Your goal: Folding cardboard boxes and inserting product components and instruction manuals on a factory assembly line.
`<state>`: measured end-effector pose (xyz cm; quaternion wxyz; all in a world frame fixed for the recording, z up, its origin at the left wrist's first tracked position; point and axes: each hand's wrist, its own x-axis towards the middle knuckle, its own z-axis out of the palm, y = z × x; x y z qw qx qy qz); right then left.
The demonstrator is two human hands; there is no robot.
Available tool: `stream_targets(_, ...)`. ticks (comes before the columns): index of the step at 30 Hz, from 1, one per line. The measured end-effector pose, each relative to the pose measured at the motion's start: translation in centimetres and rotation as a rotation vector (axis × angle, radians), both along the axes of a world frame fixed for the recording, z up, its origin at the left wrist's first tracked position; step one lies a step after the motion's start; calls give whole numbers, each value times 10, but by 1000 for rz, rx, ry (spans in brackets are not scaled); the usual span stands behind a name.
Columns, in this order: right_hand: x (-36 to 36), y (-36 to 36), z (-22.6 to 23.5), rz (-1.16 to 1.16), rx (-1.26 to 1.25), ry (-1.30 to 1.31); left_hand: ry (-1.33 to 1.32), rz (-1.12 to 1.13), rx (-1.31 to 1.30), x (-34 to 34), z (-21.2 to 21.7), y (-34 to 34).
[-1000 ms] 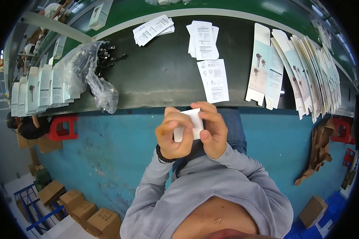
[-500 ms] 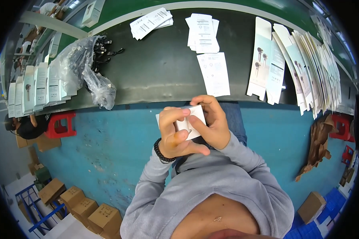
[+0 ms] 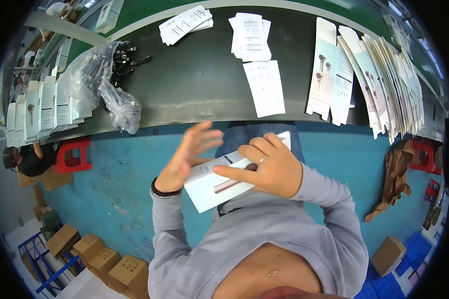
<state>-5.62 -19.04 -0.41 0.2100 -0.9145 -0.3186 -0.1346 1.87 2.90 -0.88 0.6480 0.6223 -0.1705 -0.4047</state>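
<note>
My right hand (image 3: 272,169) grips a long white carton (image 3: 219,182) with a brownish product picture on its face, held slantwise over my lap. My left hand (image 3: 187,154) is at the carton's left end with the fingers spread; the palm touches or sits just behind its upper left edge, and motion blur hides the contact. A dark bead bracelet is on my left wrist. Both sleeves are grey.
A dark workbench (image 3: 194,84) runs across the top. It carries printed leaflets (image 3: 264,87), fanned flat cartons (image 3: 379,79) at right, upright white boxes (image 3: 40,109) at left and a clear bag of black cables (image 3: 100,82). Cardboard boxes (image 3: 105,259) and red stools (image 3: 72,154) stand on the blue floor.
The carton was held small and close between both hands; now it lies longer and tilted, my right hand over its face and my left hand's fingers opened out.
</note>
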Motion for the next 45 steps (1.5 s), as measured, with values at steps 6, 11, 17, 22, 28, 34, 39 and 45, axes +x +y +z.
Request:
stream_targets(6,28,-9,-5,143,324,278,141,232,-519,-26,-10,-7)
stream_targets(11,8,-4,-33,233,519,491,-339,264,-394,-25,-7,-18)
stream_targets(17,-1,30,-46,223,675,185,-90,658,-471,-38,-1,-46)
stream_targets(22,9,35,-16,245,530,-111,126,363,-293,-26,0,-28)
stream_targets(28,17,74,4,617,414,-201,396,-238,-196,-13,-39,5)
stream_targets(34,51,-25,12,28,183,-153,545,-147,-248,-14,-49,52)
stream_targets(39,45,-76,-42,-233,-198,1,388,-255,-221,-25,-71,85)
stream_targets(45,48,-87,-36,-142,-39,-36,323,-127,-167,-24,-58,62)
